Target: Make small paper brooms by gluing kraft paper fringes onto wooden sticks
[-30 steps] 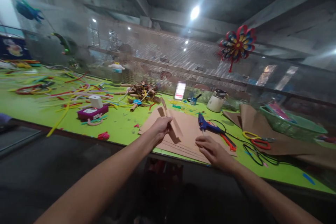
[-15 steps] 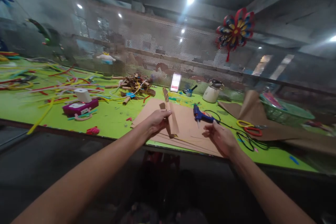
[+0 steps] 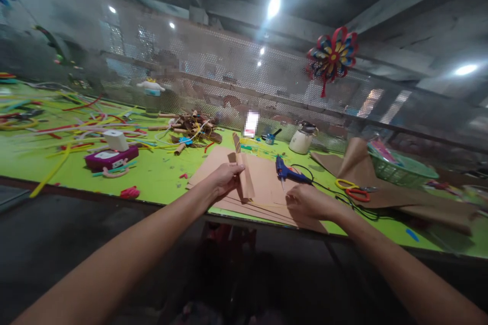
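My left hand (image 3: 224, 177) is closed on a folded brown cardboard strip (image 3: 244, 175) and holds it upright over a stack of flat cardboard sheets (image 3: 267, 185) on the green table (image 3: 163, 172). My right hand (image 3: 305, 200) rests on the near right part of the sheets. Its fingers are curled down, and what they pinch, if anything, is hidden. A blue glue gun (image 3: 285, 171) lies just beyond the right hand, with its black cord (image 3: 358, 208) trailing off to the right.
Yellow and red scissors (image 3: 351, 189) lie on brown paper (image 3: 381, 193) beside a green basket (image 3: 400, 170). A white pot (image 3: 301, 139), a pile of paper rolls (image 3: 194, 132), a purple box (image 3: 110, 156) and several coloured strips (image 3: 76, 127) cover the table. A mesh screen (image 3: 236, 81) stands behind.
My right hand lifted off the sheets toward the glue gun, then came back down onto the near sheets with its fingers curled. My left hand kept hold of the strip. The camera shifted.
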Action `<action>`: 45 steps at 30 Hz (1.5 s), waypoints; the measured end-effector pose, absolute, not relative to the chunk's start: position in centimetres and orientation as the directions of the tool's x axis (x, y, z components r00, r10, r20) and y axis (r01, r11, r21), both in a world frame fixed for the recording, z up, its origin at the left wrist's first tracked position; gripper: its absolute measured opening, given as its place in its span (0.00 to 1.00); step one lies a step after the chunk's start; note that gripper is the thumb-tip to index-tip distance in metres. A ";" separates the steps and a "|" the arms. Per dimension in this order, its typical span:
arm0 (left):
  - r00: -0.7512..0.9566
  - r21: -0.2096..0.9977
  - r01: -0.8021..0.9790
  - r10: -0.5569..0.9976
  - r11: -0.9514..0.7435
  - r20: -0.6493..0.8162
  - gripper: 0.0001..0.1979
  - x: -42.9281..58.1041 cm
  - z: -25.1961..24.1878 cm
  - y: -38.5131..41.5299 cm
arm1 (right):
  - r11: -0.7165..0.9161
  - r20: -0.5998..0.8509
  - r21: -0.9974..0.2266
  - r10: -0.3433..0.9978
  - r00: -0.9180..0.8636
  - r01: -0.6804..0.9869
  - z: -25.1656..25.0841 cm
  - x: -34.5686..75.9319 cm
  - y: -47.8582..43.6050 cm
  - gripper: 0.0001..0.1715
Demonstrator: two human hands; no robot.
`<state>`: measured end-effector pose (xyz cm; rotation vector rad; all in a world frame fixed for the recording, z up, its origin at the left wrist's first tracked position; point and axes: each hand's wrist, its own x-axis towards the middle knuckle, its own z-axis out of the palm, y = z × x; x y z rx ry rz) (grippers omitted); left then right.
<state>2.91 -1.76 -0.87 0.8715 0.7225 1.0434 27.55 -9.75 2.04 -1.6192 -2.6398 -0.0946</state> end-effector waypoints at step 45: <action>0.241 0.856 -0.477 0.966 0.198 -0.089 0.04 2.6 -0.7 -2.7 | 0.303 0.429 -0.887 0.817 0.384 0.347 5.7 29.9 -0.5 0.19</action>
